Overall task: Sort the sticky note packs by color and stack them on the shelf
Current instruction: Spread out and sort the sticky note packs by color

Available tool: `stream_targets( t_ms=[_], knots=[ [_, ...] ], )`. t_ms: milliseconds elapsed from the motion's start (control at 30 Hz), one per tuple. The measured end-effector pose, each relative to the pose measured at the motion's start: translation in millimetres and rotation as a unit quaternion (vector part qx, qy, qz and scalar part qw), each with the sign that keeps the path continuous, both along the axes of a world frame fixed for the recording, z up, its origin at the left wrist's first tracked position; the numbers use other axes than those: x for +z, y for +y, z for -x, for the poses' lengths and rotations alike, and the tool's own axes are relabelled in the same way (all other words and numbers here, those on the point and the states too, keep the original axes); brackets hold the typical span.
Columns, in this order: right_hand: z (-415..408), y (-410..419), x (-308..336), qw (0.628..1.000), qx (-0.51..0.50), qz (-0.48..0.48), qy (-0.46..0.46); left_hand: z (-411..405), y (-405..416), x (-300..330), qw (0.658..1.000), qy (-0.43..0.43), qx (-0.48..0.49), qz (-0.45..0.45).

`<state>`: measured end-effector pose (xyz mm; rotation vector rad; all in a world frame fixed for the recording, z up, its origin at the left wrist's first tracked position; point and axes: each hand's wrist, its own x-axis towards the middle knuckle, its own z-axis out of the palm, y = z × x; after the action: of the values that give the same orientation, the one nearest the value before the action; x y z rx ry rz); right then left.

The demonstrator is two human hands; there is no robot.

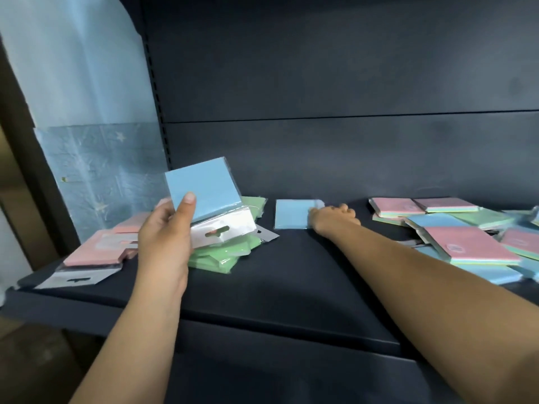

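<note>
Left hand [163, 237] holds a blue pack [204, 196] up off the shelf [291, 275], thumb on its front face, fingers curled behind; pack tilted, white hang tab [224, 228] at the bottom. It sits above the green stack [233, 249].

Right hand [332, 218] reaches to the shelf's back edge, mid-span, fingers bent down onto the right side of a second blue pack [291, 214] lying flat there. Can't tell whether it grips the pack or only presses on it.

Shelf layout:
- Left end: pink stack [96, 249], front-left corner; one white tab pokes over the front edge.
- Just right of pink: green stack, untidy, packs splayed.
- Right end: unsorted pile [466, 234] of pink, blue and green packs, overlapping, running past the frame edge.

Middle front of the shelf separates the green stack from the pile.
</note>
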<state>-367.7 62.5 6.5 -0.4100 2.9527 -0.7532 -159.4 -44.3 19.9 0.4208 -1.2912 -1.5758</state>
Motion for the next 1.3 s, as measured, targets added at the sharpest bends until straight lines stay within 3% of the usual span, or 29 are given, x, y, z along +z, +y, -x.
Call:
stream_targets(
  t_ms=[133,267,367,433,500,667,733,800,867,967,1067,1200,1300],
  knots=[
    [-5,6,-1,1.000,0.001,-0.006,0.020,1,2,0,1.000,-0.015,0.000,0.023],
    [-11,23,21,0.983,0.013,0.184,-0.017,0,2,2,0.999,-0.040,-0.010,0.029],
    [-41,39,41,0.889,0.172,0.376,-0.195,3,13,2,0.997,-0.044,-0.045,0.048],
    [-62,42,48,0.839,0.269,0.398,-0.258,9,25,4,0.993,-0.055,-0.075,0.078],
    [-76,44,49,0.830,0.308,0.399,-0.239,13,37,7,0.986,-0.076,-0.093,0.115],
    [-57,61,40,0.831,0.158,0.508,-0.165,8,52,5,0.954,-0.164,-0.099,0.229],
    [-44,66,30,0.881,0.103,0.445,-0.120,1,54,-1,0.941,-0.183,-0.089,0.272],
    [-41,66,21,0.965,0.070,0.246,-0.056,-4,56,-9,0.934,-0.189,-0.099,0.287],
    [-43,62,15,0.992,0.063,0.109,0.000,-7,60,-17,0.920,-0.210,-0.111,0.311],
    [-52,57,16,0.993,0.091,0.019,0.068,-8,64,-23,0.876,-0.268,-0.096,0.390],
    [-57,71,20,0.990,0.092,0.019,0.105,-8,68,-15,0.838,-0.279,-0.068,0.465],
    [-60,123,31,0.981,0.042,0.000,0.187,5,85,6,0.711,-0.311,-0.006,0.631],
    [-56,180,35,0.973,-0.014,-0.015,0.232,18,103,19,0.667,-0.308,0.010,0.678]
  ],
)
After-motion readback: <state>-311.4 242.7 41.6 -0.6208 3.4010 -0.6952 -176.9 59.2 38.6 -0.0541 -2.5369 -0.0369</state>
